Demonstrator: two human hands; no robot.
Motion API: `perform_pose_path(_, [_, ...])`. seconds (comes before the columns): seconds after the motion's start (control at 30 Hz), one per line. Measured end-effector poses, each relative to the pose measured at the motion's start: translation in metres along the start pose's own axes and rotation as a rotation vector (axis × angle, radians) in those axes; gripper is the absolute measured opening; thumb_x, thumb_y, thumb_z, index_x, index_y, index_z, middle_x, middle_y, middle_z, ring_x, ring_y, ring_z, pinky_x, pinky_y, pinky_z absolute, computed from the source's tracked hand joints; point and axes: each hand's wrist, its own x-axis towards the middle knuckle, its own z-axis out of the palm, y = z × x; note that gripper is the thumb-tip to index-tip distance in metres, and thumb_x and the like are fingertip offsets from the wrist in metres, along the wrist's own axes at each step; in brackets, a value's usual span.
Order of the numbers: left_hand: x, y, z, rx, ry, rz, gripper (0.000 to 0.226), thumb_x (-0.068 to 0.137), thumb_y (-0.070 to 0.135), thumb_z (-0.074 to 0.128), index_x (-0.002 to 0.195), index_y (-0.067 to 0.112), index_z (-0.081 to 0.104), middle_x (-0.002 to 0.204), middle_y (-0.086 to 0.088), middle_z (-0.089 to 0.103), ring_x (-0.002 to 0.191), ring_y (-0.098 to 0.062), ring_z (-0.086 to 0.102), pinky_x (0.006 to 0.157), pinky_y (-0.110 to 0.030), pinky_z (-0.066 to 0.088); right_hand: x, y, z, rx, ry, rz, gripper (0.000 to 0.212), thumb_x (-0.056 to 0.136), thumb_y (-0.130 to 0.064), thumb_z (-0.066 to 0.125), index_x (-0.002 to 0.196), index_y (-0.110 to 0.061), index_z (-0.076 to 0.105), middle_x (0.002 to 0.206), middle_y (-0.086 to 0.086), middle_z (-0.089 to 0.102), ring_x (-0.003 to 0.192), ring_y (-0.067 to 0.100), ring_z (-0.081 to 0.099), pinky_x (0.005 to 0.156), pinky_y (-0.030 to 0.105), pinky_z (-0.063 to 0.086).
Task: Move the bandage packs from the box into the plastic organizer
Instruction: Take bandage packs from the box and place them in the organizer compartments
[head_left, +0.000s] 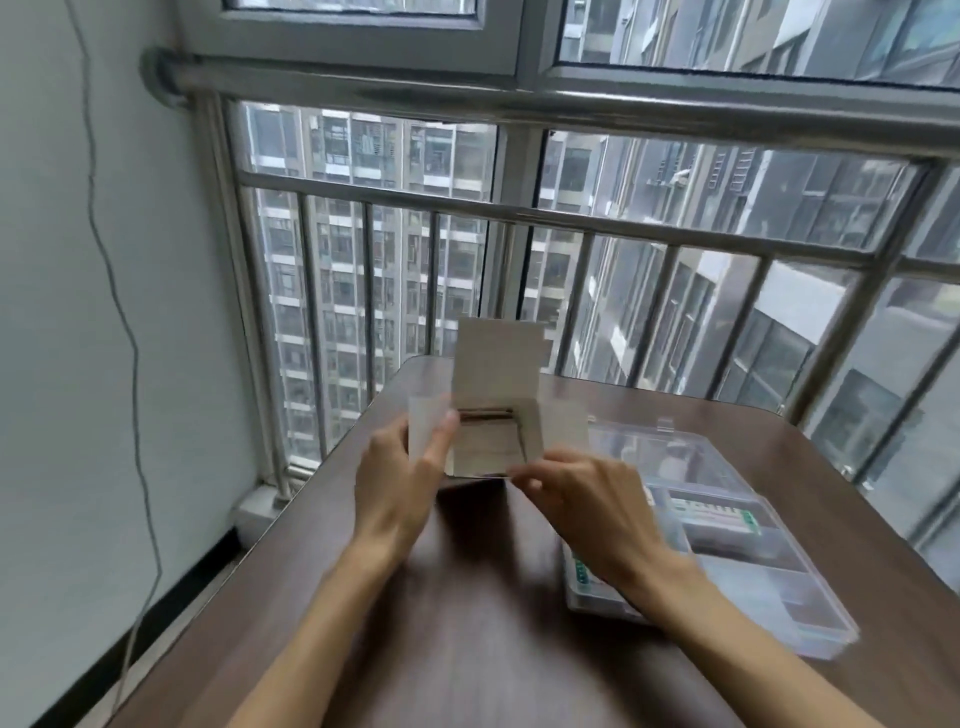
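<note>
Window wall (623, 218) with steel railing (519, 218) fills the background, high-rise blocks outside. White wall on the left, thin grey cable (111, 291) hanging down it.

Dark brown wood table (467, 623) takes the lower half.

Clear plastic organizer (737, 561) sits on the table's right side, lid (670, 452) swung open toward the window. Divided compartments; a white-and-green pack (719, 512) lies in a far compartment, and more green-edged packs (584, 571) show at the near-left corner, partly behind the right wrist.

White cardboard box (498, 395) is at table centre, just left of the organizer, top flap upright, side flaps folded out. Bandage packs (485, 444) are still inside the box, visible through the opening; count unreadable, frame is motion-blurred.

Left hand (400, 478) grips the box's left side: thumb up against the left flap by the opening, fingers curled round behind.

Right hand (587, 493) is at the box's near-right edge, fingertips pinched on the front rim. Whether it has a pack or only cardboard, cannot tell.
</note>
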Motion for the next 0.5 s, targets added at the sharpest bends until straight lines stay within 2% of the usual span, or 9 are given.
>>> perform_pose_path(0.1, [-0.005, -0.002, 0.001, 0.163, -0.034, 0.114, 0.036, 0.088, 0.052, 0.049, 0.117, 0.038, 0.065, 0.093, 0.007, 0.074, 0.094, -0.016, 0.066, 0.079, -0.033, 0.049, -0.008, -0.007, -0.006, 0.029, -0.012, 0.035, 0.019, 0.072, -0.025, 0.065, 0.086, -0.033, 0.075, 0.056, -0.011, 0.061, 0.049, 0.013, 0.061, 0.040, 0.018, 0.038])
perform_pose_path(0.23, [-0.007, -0.003, 0.000, 0.260, -0.036, 0.201, 0.042, 0.086, 0.053, 0.046, 0.123, 0.040, 0.061, 0.105, 0.003, 0.073, 0.102, -0.021, 0.065, 0.077, -0.032, 0.047, 0.006, -0.019, -0.022, 0.097, 0.057, 0.047, 0.031, 0.072, -0.012, 0.059, 0.095, -0.027, 0.073, 0.071, -0.011, 0.064, 0.070, 0.010, 0.061, 0.054, 0.022, 0.043])
perform_pose_path(0.33, [-0.006, -0.003, 0.001, 0.225, -0.012, 0.197, 0.031, 0.092, 0.044, 0.055, 0.121, 0.037, 0.064, 0.095, -0.001, 0.075, 0.094, -0.025, 0.066, 0.069, -0.031, 0.043, 0.026, -0.019, -0.016, -0.027, -0.154, 0.054, 0.031, 0.080, -0.008, 0.050, 0.100, -0.020, 0.069, 0.096, -0.003, 0.069, 0.098, 0.019, 0.057, 0.071, 0.030, 0.046])
perform_pose_path(0.4, [-0.006, 0.000, 0.002, 0.170, -0.010, 0.188, 0.036, 0.089, 0.049, 0.053, 0.119, 0.034, 0.066, 0.094, 0.002, 0.075, 0.092, -0.021, 0.067, 0.073, -0.033, 0.048, 0.036, -0.018, -0.007, -0.148, -0.300, 0.043, 0.029, 0.084, -0.013, 0.046, 0.107, -0.016, 0.065, 0.108, 0.005, 0.067, 0.108, 0.025, 0.053, 0.081, 0.033, 0.042])
perform_pose_path(0.5, [-0.005, 0.002, 0.004, 0.096, -0.034, 0.184, 0.043, 0.083, 0.051, 0.048, 0.118, 0.033, 0.067, 0.104, 0.006, 0.073, 0.097, -0.016, 0.067, 0.082, -0.039, 0.052, 0.051, -0.018, -0.001, -0.252, -0.525, 0.082, 0.030, 0.092, -0.020, 0.045, 0.119, -0.011, 0.054, 0.126, 0.009, 0.058, 0.125, 0.027, 0.039, 0.098, 0.033, 0.030])
